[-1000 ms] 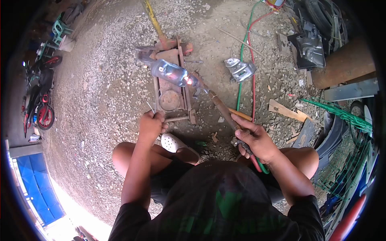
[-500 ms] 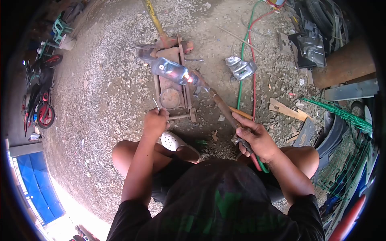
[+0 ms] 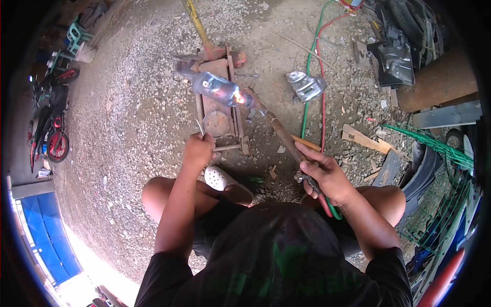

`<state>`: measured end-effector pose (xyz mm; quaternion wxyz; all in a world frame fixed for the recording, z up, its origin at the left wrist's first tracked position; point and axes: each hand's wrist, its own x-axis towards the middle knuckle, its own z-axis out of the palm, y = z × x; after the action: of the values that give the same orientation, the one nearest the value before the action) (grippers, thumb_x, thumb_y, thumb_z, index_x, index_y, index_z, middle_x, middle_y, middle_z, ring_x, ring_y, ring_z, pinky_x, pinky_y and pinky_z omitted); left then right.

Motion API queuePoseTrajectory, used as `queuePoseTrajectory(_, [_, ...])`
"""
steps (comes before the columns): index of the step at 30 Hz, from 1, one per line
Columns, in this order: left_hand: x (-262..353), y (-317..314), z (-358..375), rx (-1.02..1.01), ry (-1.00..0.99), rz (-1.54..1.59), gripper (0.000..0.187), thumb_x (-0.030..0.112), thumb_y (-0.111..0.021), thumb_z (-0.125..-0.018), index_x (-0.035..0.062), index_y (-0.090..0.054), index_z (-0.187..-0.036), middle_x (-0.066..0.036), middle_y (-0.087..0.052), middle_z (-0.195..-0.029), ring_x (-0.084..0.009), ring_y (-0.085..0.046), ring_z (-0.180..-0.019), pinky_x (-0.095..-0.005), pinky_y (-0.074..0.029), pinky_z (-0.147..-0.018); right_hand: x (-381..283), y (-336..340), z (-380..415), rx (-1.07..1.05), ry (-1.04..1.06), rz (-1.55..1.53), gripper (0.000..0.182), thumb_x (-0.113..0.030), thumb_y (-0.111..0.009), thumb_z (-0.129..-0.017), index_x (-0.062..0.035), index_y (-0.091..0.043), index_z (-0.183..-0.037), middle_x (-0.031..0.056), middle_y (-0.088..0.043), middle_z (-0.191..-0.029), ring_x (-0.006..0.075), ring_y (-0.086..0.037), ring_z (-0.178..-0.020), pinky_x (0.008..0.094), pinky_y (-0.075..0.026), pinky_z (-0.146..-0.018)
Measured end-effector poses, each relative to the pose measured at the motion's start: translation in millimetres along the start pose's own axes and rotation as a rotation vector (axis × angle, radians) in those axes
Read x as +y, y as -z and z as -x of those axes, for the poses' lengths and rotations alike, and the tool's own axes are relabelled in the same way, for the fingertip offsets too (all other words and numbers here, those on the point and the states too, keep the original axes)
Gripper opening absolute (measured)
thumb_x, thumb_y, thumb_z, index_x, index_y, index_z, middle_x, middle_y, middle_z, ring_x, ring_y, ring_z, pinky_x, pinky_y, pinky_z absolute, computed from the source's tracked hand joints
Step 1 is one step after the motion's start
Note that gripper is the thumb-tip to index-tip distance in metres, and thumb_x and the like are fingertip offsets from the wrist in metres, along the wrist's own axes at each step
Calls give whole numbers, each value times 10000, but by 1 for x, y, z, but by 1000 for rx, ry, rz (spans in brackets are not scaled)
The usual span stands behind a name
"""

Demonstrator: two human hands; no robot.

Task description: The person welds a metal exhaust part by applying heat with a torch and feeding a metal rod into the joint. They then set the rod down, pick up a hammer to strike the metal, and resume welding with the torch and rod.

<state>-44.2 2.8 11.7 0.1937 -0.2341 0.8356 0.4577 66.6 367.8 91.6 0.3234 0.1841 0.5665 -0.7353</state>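
My left hand (image 3: 198, 152) is closed around a thin metal rod (image 3: 200, 127), its tip pointing up and away. My right hand (image 3: 328, 178) grips a gas torch (image 3: 284, 134) with red and green hoses running from its rear end. The torch head meets the right end of a shiny, heat-tinted metal canister (image 3: 217, 89) with pipe ends, where a spot glows orange-white. That canister lies across a rusty floor jack (image 3: 239, 120) with a yellow handle (image 3: 195, 21). A wooden-coloured stick (image 3: 307, 144) shows beside the torch, near my right fingertips.
A crumpled silvery metal shield (image 3: 307, 86) lies on the gravel right of the jack, by the green hose (image 3: 305, 120) and red hose (image 3: 323, 112). Scrap parts and green wire mesh (image 3: 434, 143) line the right side. A motorcycle (image 3: 51, 117) stands far left.
My left hand and the rod have shifted up slightly toward the jack. The glow on the canister looks brighter and more orange. My right hand and the torch have hardly moved.
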Motion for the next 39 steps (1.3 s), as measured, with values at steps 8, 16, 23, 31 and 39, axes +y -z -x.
queuePoseTrajectory(8, [2, 0, -1, 10, 11, -17, 345, 253, -582, -1152, -53, -707, -1051, -117, -740, -853, -181, -661, -593, -340, -505, -560, 4, 1, -2, -9, 10, -6, 604, -211, -684, -1137, -178, -483, -1706, -3, -612, -863, 95, -583, -582, 262, -483, -499])
queuePoseTrajectory(16, [4, 0, -2, -4, -3, -37, 357, 248, -584, -1152, -75, -714, -1075, -135, -751, -880, -186, -670, -611, -342, -523, -580, 2, -1, -1, -5, 14, -2, 602, -203, -677, -1140, -181, -479, -1708, 0, -614, -859, 94, -590, -583, 261, -484, -497])
queuePoseTrajectory(23, [4, 0, -4, 11, -9, -56, 370, 254, -583, -1154, -74, -720, -1050, -130, -747, -873, -194, -673, -619, -347, -529, -592, 4, 0, -2, -16, 24, -6, 603, -198, -674, -1141, -165, -473, -1709, 6, -642, -889, 88, -591, -578, 258, -482, -489])
queuePoseTrajectory(31, [-2, 0, -11, 26, -42, -55, 402, 257, -581, -1139, -76, -722, -965, -139, -739, -785, -239, -728, -595, -403, -571, -618, 5, 1, -4, -16, 24, -16, 606, -195, -678, -1138, -161, -473, -1708, 4, -633, -887, 91, -593, -576, 257, -478, -483])
queuePoseTrajectory(39, [2, -1, -9, 28, -31, -29, 398, 256, -598, -1130, -85, -723, -968, -145, -739, -786, -252, -745, -607, -394, -588, -610, 4, -1, -3, -14, 19, -14, 612, -192, -685, -1134, -165, -474, -1708, -3, -615, -864, 93, -596, -576, 258, -475, -479])
